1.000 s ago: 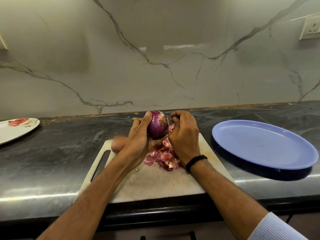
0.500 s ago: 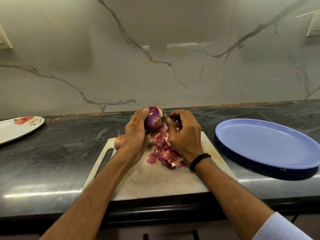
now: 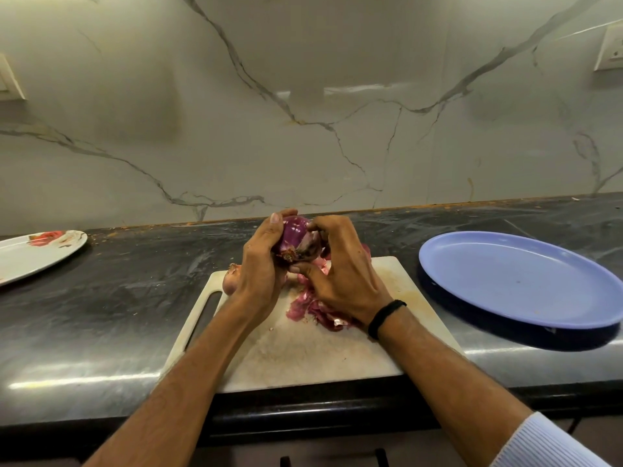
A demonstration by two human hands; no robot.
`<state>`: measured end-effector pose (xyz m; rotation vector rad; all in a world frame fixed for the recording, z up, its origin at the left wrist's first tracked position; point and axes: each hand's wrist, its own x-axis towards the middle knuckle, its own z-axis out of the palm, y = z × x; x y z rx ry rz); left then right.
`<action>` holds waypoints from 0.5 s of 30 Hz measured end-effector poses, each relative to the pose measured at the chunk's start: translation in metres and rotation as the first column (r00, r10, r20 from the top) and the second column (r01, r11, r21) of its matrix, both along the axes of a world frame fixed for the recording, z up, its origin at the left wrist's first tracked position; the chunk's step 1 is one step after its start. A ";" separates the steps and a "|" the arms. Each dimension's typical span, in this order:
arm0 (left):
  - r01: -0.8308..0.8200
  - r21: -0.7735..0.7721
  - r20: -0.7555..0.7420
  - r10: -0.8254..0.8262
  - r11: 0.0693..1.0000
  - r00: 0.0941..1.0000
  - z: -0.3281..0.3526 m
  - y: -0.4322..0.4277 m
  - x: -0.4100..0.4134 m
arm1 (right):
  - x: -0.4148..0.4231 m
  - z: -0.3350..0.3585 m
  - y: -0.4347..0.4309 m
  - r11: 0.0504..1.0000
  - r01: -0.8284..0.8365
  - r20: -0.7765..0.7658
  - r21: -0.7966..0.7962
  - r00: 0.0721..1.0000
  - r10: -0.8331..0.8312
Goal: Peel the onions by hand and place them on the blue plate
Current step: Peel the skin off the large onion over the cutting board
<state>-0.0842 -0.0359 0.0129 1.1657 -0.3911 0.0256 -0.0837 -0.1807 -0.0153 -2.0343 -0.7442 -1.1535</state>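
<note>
Where left hand (image 3: 260,276), right hand (image 3: 342,281) meet, onion (image 3: 294,234)

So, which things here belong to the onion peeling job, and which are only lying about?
Belong to the job: the onion held by the left hand and right hand; a second onion; the peels; the cutting board; the blue plate.
Just lying about: the flowered white plate; the wall socket.

A home kitchen: dark stone counter (image 3: 101,308), marble backsplash (image 3: 303,96), cutting board (image 3: 303,358), wall socket (image 3: 610,50).
</note>
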 end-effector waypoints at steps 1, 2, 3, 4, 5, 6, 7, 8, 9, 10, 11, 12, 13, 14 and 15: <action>0.005 0.003 0.004 -0.005 1.000 1.000 0.000 0.000 0.000 | 0.000 0.000 0.000 1.000 0.004 0.004 -0.009 1.000 -0.004; 0.008 0.005 0.007 -0.008 1.000 1.000 0.000 0.000 0.000 | 0.000 0.000 -0.001 1.000 0.010 0.006 -0.016 1.000 -0.010; 0.010 0.008 0.010 -0.010 1.000 1.000 0.000 0.001 0.000 | 0.000 -0.001 -0.001 1.000 0.017 0.012 -0.023 1.000 -0.017; 0.008 0.010 0.011 -0.008 1.000 1.000 0.000 0.001 0.000 | 0.000 -0.001 -0.001 0.999 0.024 0.020 -0.031 1.000 -0.024; 0.007 0.014 0.011 -0.007 1.000 1.000 0.000 0.001 0.001 | 0.001 -0.001 -0.001 0.999 0.030 0.026 -0.037 0.999 -0.029; 0.004 0.019 0.011 -0.004 1.000 1.000 0.000 0.001 0.001 | 0.002 -0.002 -0.001 0.999 0.034 0.026 -0.042 0.999 -0.033; 0.002 0.025 0.009 -0.002 1.000 1.000 -0.001 0.001 0.001 | 0.003 -0.002 -0.001 0.998 0.038 0.019 -0.047 0.999 -0.037; -0.001 0.027 0.009 0.001 1.000 1.000 -0.001 0.001 0.001 | 0.004 -0.002 -0.002 0.998 0.043 0.009 -0.053 0.999 -0.042; -0.004 0.029 0.008 0.004 1.000 1.000 -0.001 0.000 0.002 | 0.004 -0.003 -0.002 0.997 0.047 -0.001 -0.059 0.999 -0.047; -0.009 0.031 0.007 0.009 0.999 1.000 -0.001 0.000 0.002 | 0.005 -0.004 -0.003 0.997 0.049 -0.008 -0.064 0.999 -0.050; -0.014 0.036 0.005 0.014 0.999 1.000 -0.002 0.000 0.003 | 0.005 -0.004 -0.003 0.997 0.049 -0.012 -0.066 0.999 -0.050; -0.018 0.042 0.004 0.018 0.999 1.000 -0.003 0.000 0.004 | 0.005 -0.004 -0.003 0.997 0.047 -0.014 -0.066 0.999 -0.048; -0.022 0.048 0.003 0.022 0.999 1.000 -0.003 0.000 0.004 | 0.004 -0.004 -0.004 0.997 0.045 -0.014 -0.067 0.999 -0.046; -0.024 0.052 0.000 0.024 0.998 1.000 -0.003 0.000 0.004 | 0.003 -0.004 -0.004 0.997 0.045 -0.016 -0.069 0.999 -0.046; -0.025 0.056 -0.003 0.025 0.998 1.000 -0.003 -0.001 0.004 | 0.003 -0.004 -0.004 0.996 0.046 -0.019 -0.072 0.999 -0.048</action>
